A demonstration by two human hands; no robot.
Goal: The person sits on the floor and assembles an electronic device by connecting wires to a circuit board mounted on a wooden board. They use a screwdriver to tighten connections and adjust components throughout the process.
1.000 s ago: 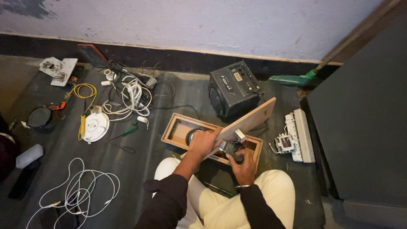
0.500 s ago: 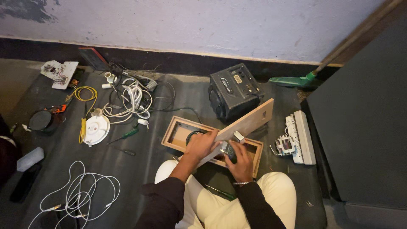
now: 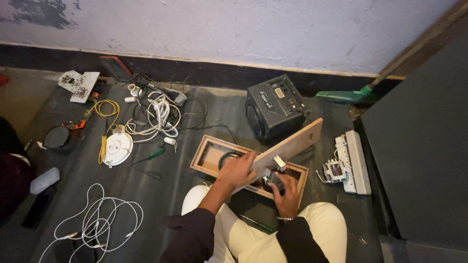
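A person sits on the dark floor beside a pale plastered wall, legs in cream trousers folded around an open wooden box that lies flat before them. A long wooden panel leans tilted across the box, its upper end rising toward a black speaker cabinet that stands just behind. The left hand is spread across the panel's lower end, fingers splayed and pressing on the wood over the box. The right hand is curled at the box's near right corner, closed around a small dark part that cannot be made out clearly. To the right lies a white power strip with a small opened unit just beside it. Left of the box sit a tangle of white cables, a looped white cord, a round white fitting, a coil of yellow wire and a green-handled screwdriver.
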